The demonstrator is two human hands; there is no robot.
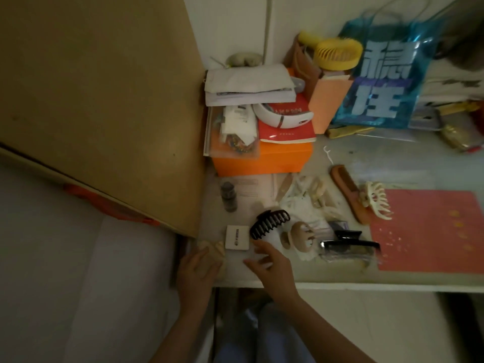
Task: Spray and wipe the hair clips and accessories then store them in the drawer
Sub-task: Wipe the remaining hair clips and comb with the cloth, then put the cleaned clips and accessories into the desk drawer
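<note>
On the pale desk (pixel 340 280), a glossy black claw clip (pixel 269 223) with long curved teeth lies beside a small white box (pixel 237 237). The right hand (pixel 272 268) hovers just below it, fingers spread, empty. The left hand (pixel 199 271) grips a cream clip (pixel 213 248) at the desk's corner.

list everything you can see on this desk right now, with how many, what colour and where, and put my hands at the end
claw clip: 1, dark, front centre
cream claw clip: 1, cream, on the pink mat's left edge
flat clip: 1, black, front, left of the mat
comb: 1, brown, beside the cream clip
small card box: 1, white, front left
small bottle: 1, dark, before the orange box
orange box: 1, orange, under a red book
fan: 1, yellow, rear
bag: 1, blue, rear right
pink mat: 1, pink, right
left hand: holding a beige item at the desk's left edge
right hand: fingers spread, near the dark clip
</note>
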